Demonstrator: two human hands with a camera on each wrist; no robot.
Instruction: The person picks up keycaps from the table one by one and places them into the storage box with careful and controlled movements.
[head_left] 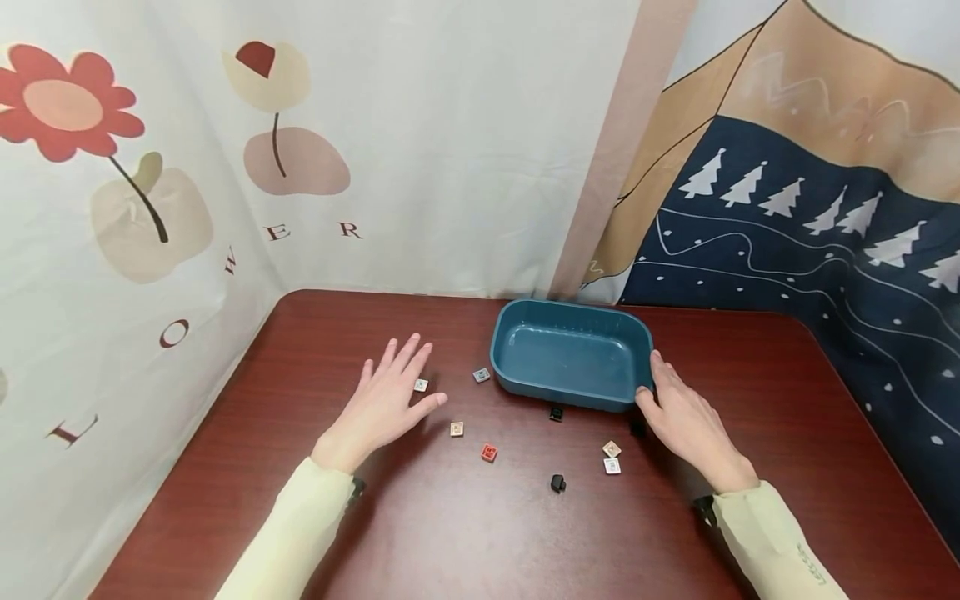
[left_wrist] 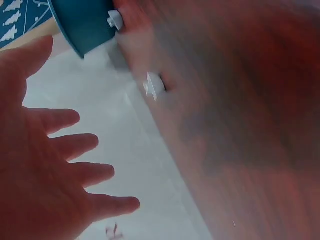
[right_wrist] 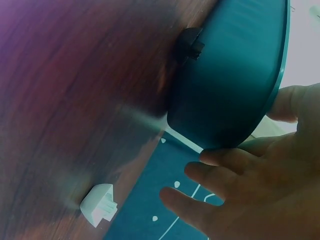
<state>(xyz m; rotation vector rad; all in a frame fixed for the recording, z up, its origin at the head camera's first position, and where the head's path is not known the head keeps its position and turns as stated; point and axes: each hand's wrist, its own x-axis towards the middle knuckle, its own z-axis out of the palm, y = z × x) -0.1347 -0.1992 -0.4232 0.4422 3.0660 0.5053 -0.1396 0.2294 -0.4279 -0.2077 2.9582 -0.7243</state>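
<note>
Honestly, looks like the tray-steadying step: the right hand (head_left: pixel 690 421) has its fairly straight fingers against the end of the blue tray (head_left: pixel 570 354) at the table's far side, and the left hand (head_left: pixel 378 408) is spread wide, so my guess is a careful pinch on the red keycap (head_left: pixel 489 452) or a neighbour comes next. Head view gets the keycap scatter in front; only the right wrist view catches a white keycap (right_wrist: pixel 96 202) side-on.

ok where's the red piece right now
In the head view, the red piece lies on the table near mid-picture, below the blue tray; a beige piece is up and left of it, a black piece lower right.
</note>
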